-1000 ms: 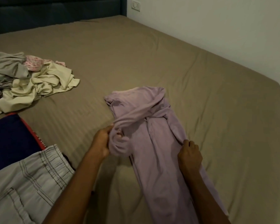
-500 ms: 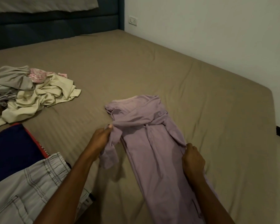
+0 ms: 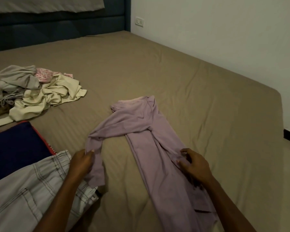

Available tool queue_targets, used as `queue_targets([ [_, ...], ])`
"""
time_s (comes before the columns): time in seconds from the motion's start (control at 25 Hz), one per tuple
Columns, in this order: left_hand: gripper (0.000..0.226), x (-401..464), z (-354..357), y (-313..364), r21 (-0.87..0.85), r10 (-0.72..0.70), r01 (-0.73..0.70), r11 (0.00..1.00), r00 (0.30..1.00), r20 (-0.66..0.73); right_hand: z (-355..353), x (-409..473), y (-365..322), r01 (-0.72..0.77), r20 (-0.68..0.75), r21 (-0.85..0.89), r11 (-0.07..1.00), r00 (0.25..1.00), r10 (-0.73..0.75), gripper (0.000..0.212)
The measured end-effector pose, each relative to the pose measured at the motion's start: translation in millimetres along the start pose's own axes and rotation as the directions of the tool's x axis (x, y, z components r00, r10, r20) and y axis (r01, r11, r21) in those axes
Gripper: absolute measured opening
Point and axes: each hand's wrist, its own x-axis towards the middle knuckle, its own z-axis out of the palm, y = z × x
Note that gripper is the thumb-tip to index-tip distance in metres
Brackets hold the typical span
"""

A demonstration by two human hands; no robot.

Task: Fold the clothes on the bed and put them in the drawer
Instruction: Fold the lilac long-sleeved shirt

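A lilac long-sleeved top (image 3: 151, 144) lies lengthwise on the tan bed sheet (image 3: 199, 101), its body folded narrow. One sleeve stretches out to the left across the sheet. My left hand (image 3: 81, 162) pinches that sleeve near its cuff, which hangs below my fingers. My right hand (image 3: 193, 164) hovers at the top's right edge with fingers spread and loosely bent, touching the fabric. No drawer is in view.
A heap of unfolded clothes (image 3: 35, 91), cream, grey and pink, lies at the left. A navy garment with red trim (image 3: 15, 148) and pale grey jeans (image 3: 32, 190) lie at the near left. Wall (image 3: 224, 30) runs along the bed's right side; headboard (image 3: 57, 29) behind.
My left hand has drawn the sleeve out leftward and toward me, straightening it. My right hand has lifted from a closed press on the top and spread its fingers.
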Motion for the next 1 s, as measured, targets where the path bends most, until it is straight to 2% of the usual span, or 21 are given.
queue_targets([
  [0.08,0.030,0,4,8,0.040,0.035,-0.035,0.999,0.999,-0.002,10,-20,-3,-0.038,-0.062,-0.251,0.967,0.998,0.023,0.065],
  [0.12,0.033,1,7,9,0.038,0.043,-0.043,0.998,0.999,0.008,18,-34,-9,-0.039,-0.081,-0.326,0.944,0.997,0.013,0.066],
  [0.2,0.032,-1,13,7,0.027,0.020,-0.021,0.999,1.000,0.017,27,-62,-24,-0.041,-0.157,-0.421,0.906,0.987,-0.028,0.055],
  [0.28,0.030,-10,14,9,0.024,0.038,-0.038,0.999,0.999,0.004,28,-83,-34,-0.119,-0.243,-0.439,0.891,0.970,0.010,0.046],
  [0.4,0.067,-7,13,5,0.112,0.014,-0.015,0.994,1.000,0.008,26,-107,-30,-0.181,-0.270,-0.410,0.894,0.960,0.071,0.042],
  [0.48,0.084,-10,9,8,0.237,0.024,-0.051,0.970,0.993,0.115,31,-123,-14,-0.169,-0.264,-0.348,0.922,0.961,0.077,0.037],
  [0.56,0.082,-11,5,14,0.328,0.043,-0.128,0.936,0.966,0.256,35,-137,-3,-0.177,-0.243,-0.327,0.928,0.965,0.098,0.032],
  [0.68,0.041,-17,-2,25,0.263,0.066,-0.126,0.957,0.972,0.227,25,-141,-9,-0.172,-0.316,-0.305,0.937,0.946,0.070,0.024],
  [0.8,0.014,-22,-8,28,-0.011,0.045,-0.044,0.999,0.989,0.140,6,-144,-22,-0.095,-0.407,-0.336,0.937,0.912,-0.053,0.016],
  [0.84,0.013,-23,-13,28,-0.116,0.009,0.010,0.993,0.986,0.164,0,-146,-22,-0.040,-0.375,-0.333,0.942,0.922,-0.093,0.011],
  [0.92,0.030,-16,-21,23,-0.287,-0.100,0.174,0.942,0.962,0.255,-4,-155,-18,0.032,-0.261,-0.233,0.972,0.961,-0.094,0.010],
  [0.96,0.038,-14,-24,22,-0.337,-0.117,0.216,0.916,0.950,0.291,-6,-161,-13,0.011,-0.202,-0.177,0.984,0.978,-0.047,0.008],
  [1.0,0.040,-13,-26,17,-0.339,-0.097,0.183,0.923,0.962,0.256,-6,-164,-8,-0.035,-0.186,-0.148,0.988,0.982,0.007,0.008],
])
